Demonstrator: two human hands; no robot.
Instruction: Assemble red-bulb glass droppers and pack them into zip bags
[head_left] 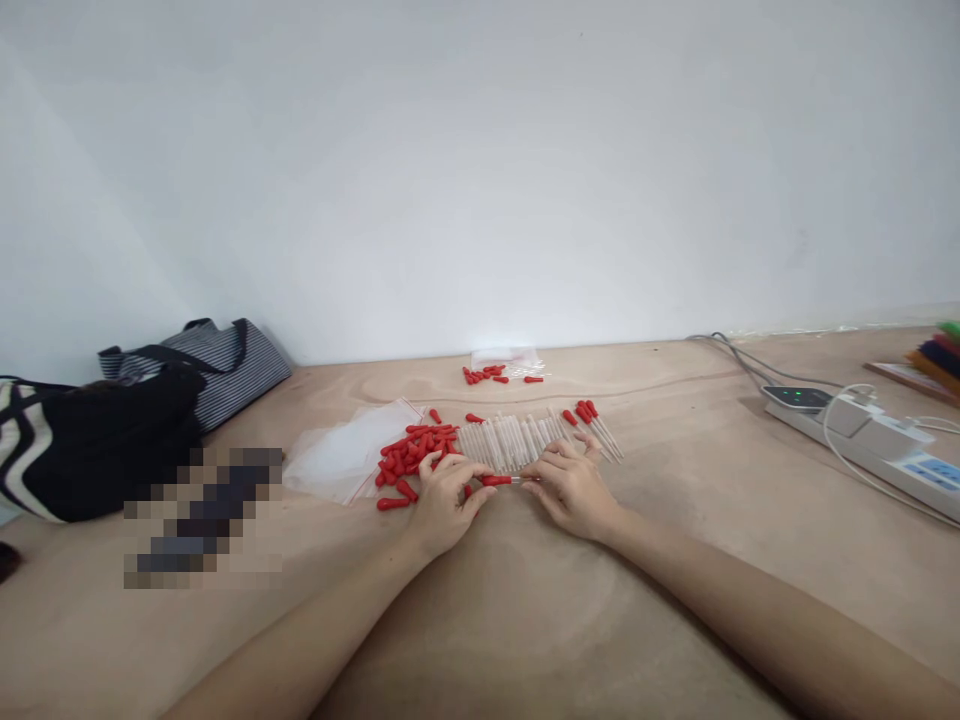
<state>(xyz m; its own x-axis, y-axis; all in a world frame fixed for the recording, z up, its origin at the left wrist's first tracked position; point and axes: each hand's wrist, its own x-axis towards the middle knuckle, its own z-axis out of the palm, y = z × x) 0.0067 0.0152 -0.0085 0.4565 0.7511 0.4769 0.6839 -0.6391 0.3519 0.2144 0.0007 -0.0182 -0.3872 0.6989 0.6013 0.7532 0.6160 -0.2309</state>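
Note:
Between thumb and fingers, my left hand (448, 500) pinches a red rubber dropper bulb (495, 481) over the table. My right hand (574, 490) is closed on a clear glass dropper tube (516, 480), whose end meets the bulb's mouth; how far it sits inside I cannot tell. Just beyond my left hand lies a heap of loose red bulbs (409, 455). A row of glass tubes (502, 442) lies side by side behind both hands. Several droppers with red bulbs fitted (600, 430) lie past my right hand.
Clear plastic zip bags (345, 450) lie left of the bulb heap. More red bulbs (484, 374) and thin tubes are near the wall. A power strip (885, 450) with cables stands at right. A striped bag (244, 370) and a black bag (97, 450) sit at left.

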